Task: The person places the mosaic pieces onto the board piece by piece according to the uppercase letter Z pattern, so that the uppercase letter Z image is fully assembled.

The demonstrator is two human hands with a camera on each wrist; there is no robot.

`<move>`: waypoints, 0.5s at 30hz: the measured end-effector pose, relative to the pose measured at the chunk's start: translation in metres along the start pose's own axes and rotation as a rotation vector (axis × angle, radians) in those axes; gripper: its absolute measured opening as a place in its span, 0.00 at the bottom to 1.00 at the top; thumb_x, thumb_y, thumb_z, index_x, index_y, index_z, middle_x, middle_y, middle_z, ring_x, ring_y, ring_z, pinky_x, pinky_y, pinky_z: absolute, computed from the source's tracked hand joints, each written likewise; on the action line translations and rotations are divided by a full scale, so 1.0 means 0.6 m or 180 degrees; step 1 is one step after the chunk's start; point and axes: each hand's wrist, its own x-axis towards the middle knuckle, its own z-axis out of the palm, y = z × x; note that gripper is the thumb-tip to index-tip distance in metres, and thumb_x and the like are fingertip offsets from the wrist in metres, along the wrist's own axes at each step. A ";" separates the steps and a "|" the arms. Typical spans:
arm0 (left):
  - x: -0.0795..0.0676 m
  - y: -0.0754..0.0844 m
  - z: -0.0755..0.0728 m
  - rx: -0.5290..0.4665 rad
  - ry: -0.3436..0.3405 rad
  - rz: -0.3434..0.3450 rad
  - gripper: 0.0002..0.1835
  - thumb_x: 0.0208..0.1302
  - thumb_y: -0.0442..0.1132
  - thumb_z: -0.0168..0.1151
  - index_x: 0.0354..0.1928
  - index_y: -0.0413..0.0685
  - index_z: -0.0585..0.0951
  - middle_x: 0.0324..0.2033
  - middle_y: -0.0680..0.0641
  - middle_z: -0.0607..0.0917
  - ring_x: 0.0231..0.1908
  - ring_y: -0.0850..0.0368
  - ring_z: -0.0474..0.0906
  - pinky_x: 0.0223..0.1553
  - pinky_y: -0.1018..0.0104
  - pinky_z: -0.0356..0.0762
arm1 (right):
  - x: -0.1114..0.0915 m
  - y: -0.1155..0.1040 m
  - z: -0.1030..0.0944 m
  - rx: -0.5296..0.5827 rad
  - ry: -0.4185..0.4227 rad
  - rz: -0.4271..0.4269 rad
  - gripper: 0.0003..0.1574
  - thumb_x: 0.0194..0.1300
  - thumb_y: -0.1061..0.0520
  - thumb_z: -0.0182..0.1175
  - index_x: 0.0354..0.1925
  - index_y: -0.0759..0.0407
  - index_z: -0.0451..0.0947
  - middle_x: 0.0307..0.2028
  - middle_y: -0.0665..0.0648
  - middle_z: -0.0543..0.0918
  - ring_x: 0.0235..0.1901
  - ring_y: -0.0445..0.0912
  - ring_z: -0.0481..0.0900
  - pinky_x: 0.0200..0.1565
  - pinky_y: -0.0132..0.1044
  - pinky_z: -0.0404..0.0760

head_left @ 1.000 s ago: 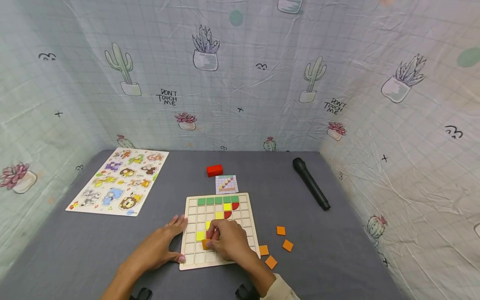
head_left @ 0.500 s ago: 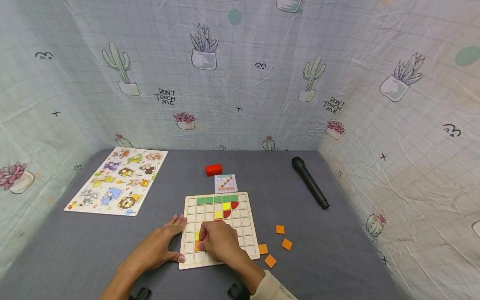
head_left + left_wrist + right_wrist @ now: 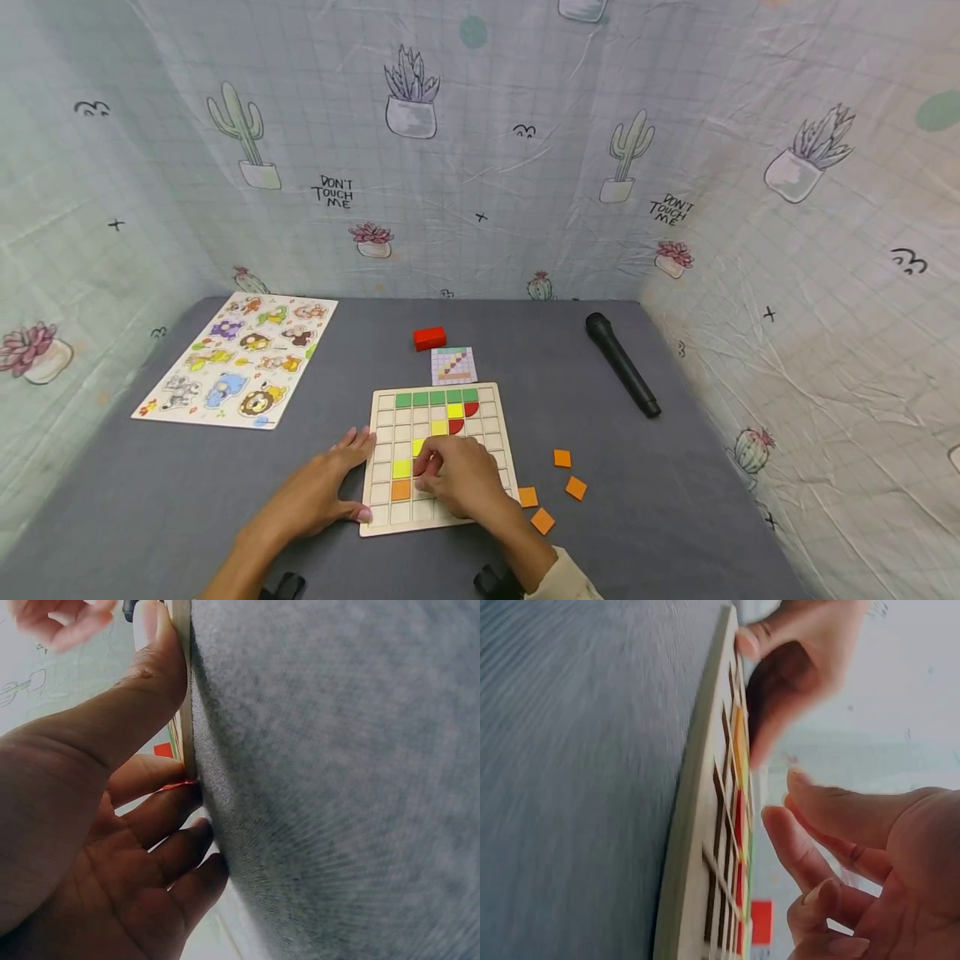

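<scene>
A wooden grid board [image 3: 381,516] lies on the grey table, with green, yellow and red pieces in its cells. An orange square tile [image 3: 401,489] sits in a cell under the lowest yellow tile [image 3: 402,469]. My left hand [image 3: 324,490] rests against the board's left edge, its thumb on the near corner and its fingers farther up that side. Over the middle of the board hovers my right hand [image 3: 461,479], with fingers bent. In the right wrist view, nothing shows between its thumb and index finger. The cells beneath this hand are hidden.
Several loose orange tiles [image 3: 576,488] lie right of the board. Behind it are a small pattern card [image 3: 453,367] and a red block [image 3: 430,338]. A black microphone [image 3: 622,365] lies at the right, an animal puzzle board [image 3: 240,362] at the left.
My right hand carried the orange tile left into the cell below the lowest yellow one and let it go. It then moved back right. My left hand stayed at the board's edge.
</scene>
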 end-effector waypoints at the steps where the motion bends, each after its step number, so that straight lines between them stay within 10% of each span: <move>1: 0.001 0.000 -0.001 0.0003 -0.0006 -0.0010 0.58 0.44 0.51 0.86 0.77 0.36 0.70 0.78 0.34 0.68 0.79 0.30 0.61 0.72 0.31 0.67 | -0.004 0.005 -0.006 0.0013 0.0025 0.0000 0.11 0.58 0.55 0.81 0.32 0.44 0.86 0.22 0.39 0.79 0.27 0.35 0.73 0.28 0.31 0.70; 15: 0.004 -0.005 0.001 0.0086 -0.0063 -0.0057 0.60 0.44 0.52 0.86 0.79 0.37 0.68 0.79 0.35 0.67 0.80 0.31 0.60 0.73 0.33 0.67 | -0.069 0.110 -0.088 0.0106 0.0236 0.0317 0.19 0.51 0.58 0.84 0.40 0.47 0.87 0.32 0.45 0.85 0.38 0.43 0.82 0.42 0.36 0.77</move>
